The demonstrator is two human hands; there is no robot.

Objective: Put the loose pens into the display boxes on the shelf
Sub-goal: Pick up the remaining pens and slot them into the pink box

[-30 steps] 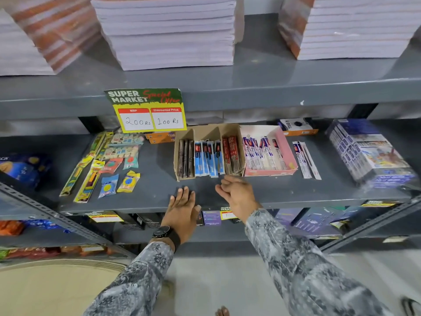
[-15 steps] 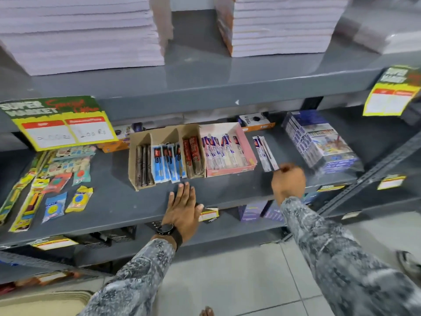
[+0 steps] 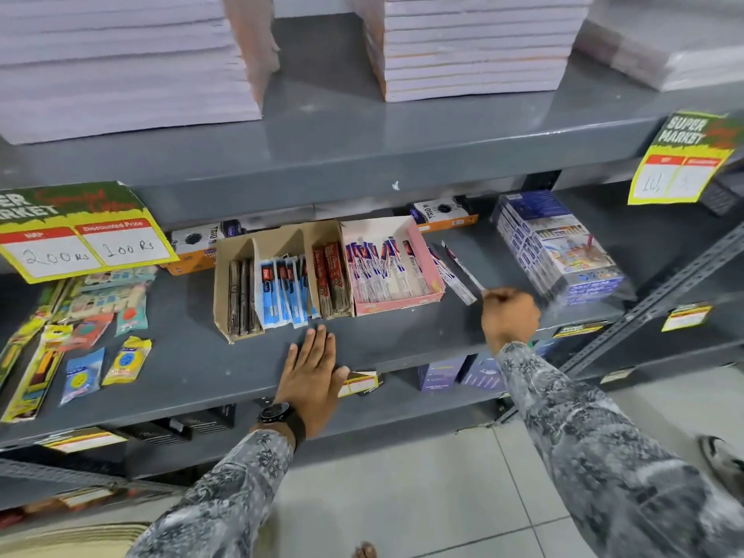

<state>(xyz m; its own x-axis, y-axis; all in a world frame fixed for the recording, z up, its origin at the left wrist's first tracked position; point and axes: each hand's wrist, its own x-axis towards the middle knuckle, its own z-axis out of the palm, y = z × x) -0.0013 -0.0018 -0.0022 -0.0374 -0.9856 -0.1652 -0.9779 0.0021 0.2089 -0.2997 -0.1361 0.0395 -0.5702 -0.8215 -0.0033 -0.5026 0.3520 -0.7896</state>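
Note:
A brown cardboard display box [image 3: 237, 255] with three compartments holds dark, blue and red packaged pens. Right beside it a pink display box [image 3: 422, 251] holds white-and-purple packaged pens. Two loose packaged pens [image 3: 453, 275] lie on the grey shelf [image 3: 193, 364] just right of the pink box. My right hand [image 3: 509, 316] is closed at their near ends, pinching the tip of the right one. My left hand [image 3: 312, 376] rests flat and open on the shelf's front edge, below the brown box.
Packets of stationery [image 3: 86, 328] lie at the shelf's left. A wrapped pack of boxes [image 3: 559, 247] stands at the right. Notebook stacks [image 3: 475, 46] fill the shelf above. Price signs [image 3: 80, 231] hang from its edge. A slanted metal brace [image 3: 664, 292] crosses at right.
My right hand moved from in front of the boxes rightward to the loose pens and closed on one's end. The view swung right. My left hand stayed on the shelf edge.

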